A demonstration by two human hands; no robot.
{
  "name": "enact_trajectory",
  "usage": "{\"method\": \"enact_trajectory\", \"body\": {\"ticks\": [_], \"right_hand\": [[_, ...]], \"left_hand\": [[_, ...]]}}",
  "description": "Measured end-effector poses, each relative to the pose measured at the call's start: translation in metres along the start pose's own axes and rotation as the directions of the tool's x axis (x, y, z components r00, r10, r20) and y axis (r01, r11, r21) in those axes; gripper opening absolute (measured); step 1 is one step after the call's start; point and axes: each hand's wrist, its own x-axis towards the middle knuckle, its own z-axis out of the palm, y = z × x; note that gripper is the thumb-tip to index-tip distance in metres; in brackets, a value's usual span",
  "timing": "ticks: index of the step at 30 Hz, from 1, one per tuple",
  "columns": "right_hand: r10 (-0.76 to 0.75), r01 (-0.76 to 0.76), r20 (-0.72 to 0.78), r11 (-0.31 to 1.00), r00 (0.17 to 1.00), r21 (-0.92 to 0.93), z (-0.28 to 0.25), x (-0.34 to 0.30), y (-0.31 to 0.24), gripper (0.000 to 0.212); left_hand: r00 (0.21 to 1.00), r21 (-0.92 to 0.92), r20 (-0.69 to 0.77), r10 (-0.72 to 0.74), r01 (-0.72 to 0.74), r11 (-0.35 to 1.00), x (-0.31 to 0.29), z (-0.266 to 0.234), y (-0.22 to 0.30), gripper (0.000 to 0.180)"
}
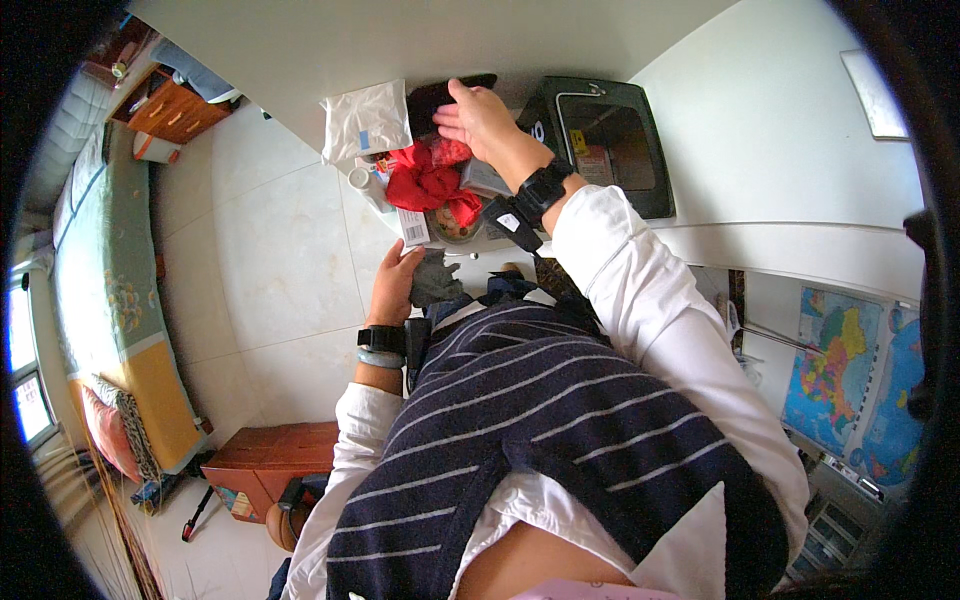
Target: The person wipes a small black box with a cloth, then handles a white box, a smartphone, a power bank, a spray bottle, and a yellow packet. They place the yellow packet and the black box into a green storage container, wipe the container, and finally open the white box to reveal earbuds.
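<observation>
My left hand (pixel 392 288) is low at the near left edge of a crowded small surface, its fingers closed on a crumpled grey cloth (pixel 436 280). My right hand (pixel 484 128) reaches over the far side with fingers stretched out and nothing visible in it. Just beyond its fingers lies a dark, soft-looking item (pixel 428 98), partly hidden by the hand. Below that hand is a bunched red plastic bag (pixel 420 188). A white plastic package (pixel 366 120) lies to the left, with a white bottle (pixel 362 181) nearer me. A small white box (pixel 413 228) stands above my left hand.
A black box-shaped appliance (pixel 615 150) with a dark window stands right of the items. Beside the small box is a round clear container (pixel 456 230). A bed (pixel 130 280) and a reddish-brown wooden cabinet (pixel 270 450) are to the left. Maps (pixel 835 350) hang at right.
</observation>
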Motion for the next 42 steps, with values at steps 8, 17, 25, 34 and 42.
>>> {"method": "enact_trajectory", "body": {"ticks": [8, 17, 25, 34, 42], "right_hand": [[-0.286, 0.011, -0.079, 0.299, 0.955, -0.954, -0.065, -0.020, 0.068, 0.068], [-0.429, 0.048, -0.226, 0.541, 0.875, -0.840, -0.068, -0.017, 0.108, 0.109], [-0.453, 0.190, -0.238, 0.714, 0.859, -0.674, -0.058, -0.079, 0.068, 0.100], [-0.446, 0.743, 0.595, 0.366, 0.668, -0.560, -0.060, -0.178, -0.020, 0.101], [-0.242, 0.613, 0.574, 0.132, 0.782, -0.779, -0.083, -0.113, 0.009, 0.016]], "left_hand": [[0.999, 0.048, -0.046, -0.016, 0.019, 0.999, -0.010, -0.020, 0.005, 0.051], [0.997, 0.067, -0.045, -0.059, 0.062, 0.996, -0.017, -0.014, 0.005, 0.039], [0.995, 0.290, 0.098, 0.002, -0.030, 0.957, -0.042, 0.010, 0.043, 0.036], [0.887, -0.323, 0.434, 0.158, -0.011, 0.946, -0.043, 0.100, 0.076, 0.096], [0.813, -0.639, 0.174, 0.555, -0.335, 0.692, -0.071, 0.057, 0.106, 0.104]]}}
